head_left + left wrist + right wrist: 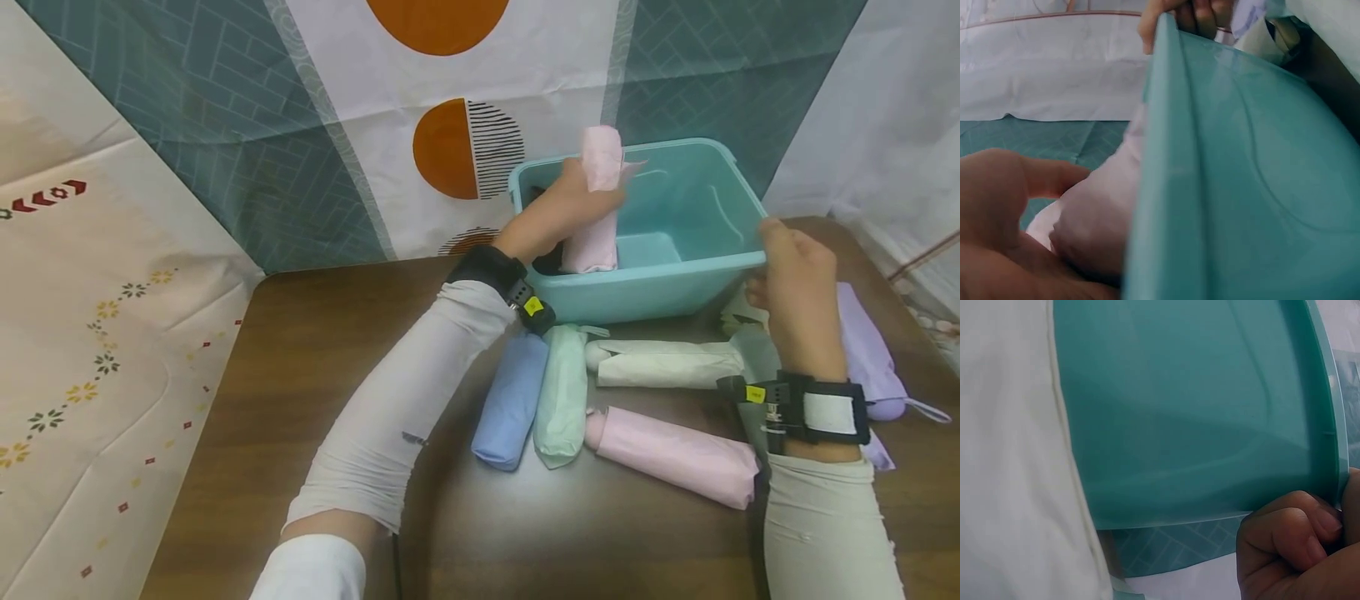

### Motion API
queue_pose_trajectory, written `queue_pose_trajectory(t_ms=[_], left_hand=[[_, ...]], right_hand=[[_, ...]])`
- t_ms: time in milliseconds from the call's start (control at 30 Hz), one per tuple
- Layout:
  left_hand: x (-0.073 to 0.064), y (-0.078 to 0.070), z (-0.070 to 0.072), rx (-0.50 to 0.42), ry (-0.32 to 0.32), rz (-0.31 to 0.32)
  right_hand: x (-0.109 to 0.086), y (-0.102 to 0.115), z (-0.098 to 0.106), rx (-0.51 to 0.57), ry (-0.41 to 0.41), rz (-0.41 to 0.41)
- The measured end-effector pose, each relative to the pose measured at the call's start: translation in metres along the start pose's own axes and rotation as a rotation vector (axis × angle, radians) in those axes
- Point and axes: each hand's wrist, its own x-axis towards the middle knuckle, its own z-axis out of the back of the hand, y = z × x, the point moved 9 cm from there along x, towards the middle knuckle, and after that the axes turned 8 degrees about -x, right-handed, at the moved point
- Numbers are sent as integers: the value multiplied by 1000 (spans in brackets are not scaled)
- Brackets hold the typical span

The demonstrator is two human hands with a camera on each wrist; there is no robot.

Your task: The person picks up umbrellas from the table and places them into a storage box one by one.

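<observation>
My left hand (566, 212) grips a pale pink folded umbrella (600, 158) in its sleeve, upright inside the left part of a teal plastic bin (645, 292). In the left wrist view, the thumb and fingers curl round this pink umbrella (1100, 212) behind the bin's rim (1172, 156). At the bin's front right corner, my right hand (802, 275) holds the rim with curled fingers. The right wrist view shows that hand (1291, 544) by the bin's edge. Something dark lies in the bin below my left hand, mostly hidden.
Before the bin on the wooden table (337, 333) lie folded umbrellas: blue (510, 400), mint green (561, 392), cream (667, 364) and pink (675, 454). A lilac one (870, 350) lies right of my right hand, partly hidden. Patterned cloth (480, 75) hangs behind the bin.
</observation>
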Motion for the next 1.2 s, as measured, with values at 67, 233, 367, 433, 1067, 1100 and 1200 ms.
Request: queue_pose_trajectory(t_ms=[67, 233, 367, 433, 1067, 1100, 1200], left_hand=[[-1, 5, -1, 18, 25, 19], [-3, 12, 0, 98, 46, 67], [-1, 13, -1, 168, 70, 88], [-1, 14, -2, 170, 75, 97], [7, 19, -5, 655, 5, 120], [7, 19, -4, 670, 1, 118], [8, 20, -2, 706, -17, 125]], right_hand=[[0, 0, 0, -2, 2, -3], [1, 0, -1, 12, 9, 3], [1, 0, 0, 16, 7, 8], [1, 0, 0, 10, 8, 9], [1, 0, 0, 2, 4, 30], [1, 0, 0, -1, 4, 29], [1, 1, 0, 21, 6, 34]])
